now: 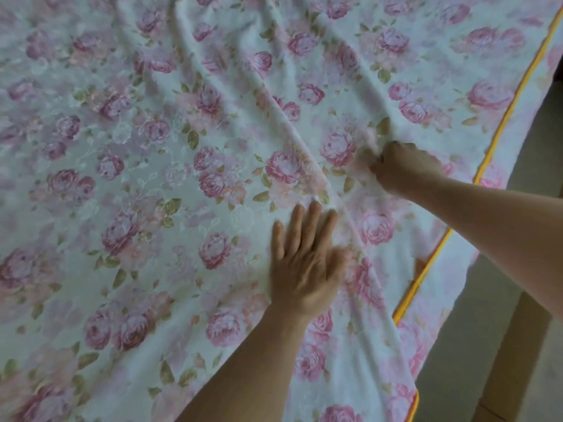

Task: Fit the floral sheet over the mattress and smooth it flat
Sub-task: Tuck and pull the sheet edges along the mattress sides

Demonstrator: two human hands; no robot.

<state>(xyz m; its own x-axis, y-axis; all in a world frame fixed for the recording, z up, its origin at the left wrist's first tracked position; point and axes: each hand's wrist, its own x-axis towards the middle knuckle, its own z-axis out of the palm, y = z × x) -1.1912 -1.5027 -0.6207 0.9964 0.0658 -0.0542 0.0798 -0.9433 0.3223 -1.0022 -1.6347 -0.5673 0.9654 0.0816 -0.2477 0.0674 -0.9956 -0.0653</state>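
Observation:
The floral sheet [170, 166], white with pink roses and green leaves, covers nearly the whole view and lies over the mattress, which is hidden beneath it. Long diagonal creases run from the top middle toward the lower right. My left hand [304, 263] presses flat on the sheet with straight fingers, just left of a crease. My right hand [405, 169] has its fingers curled and pinches a bunched fold of the sheet further up and to the right. A yellow-orange piping [432, 257] marks the sheet's edge along the right side of the bed.
Beyond the piping the sheet's skirt [438, 300] hangs down the bed's right side. A tan floor [499, 345] shows at the lower right, with a pale brown box-like edge [515, 379] near the corner.

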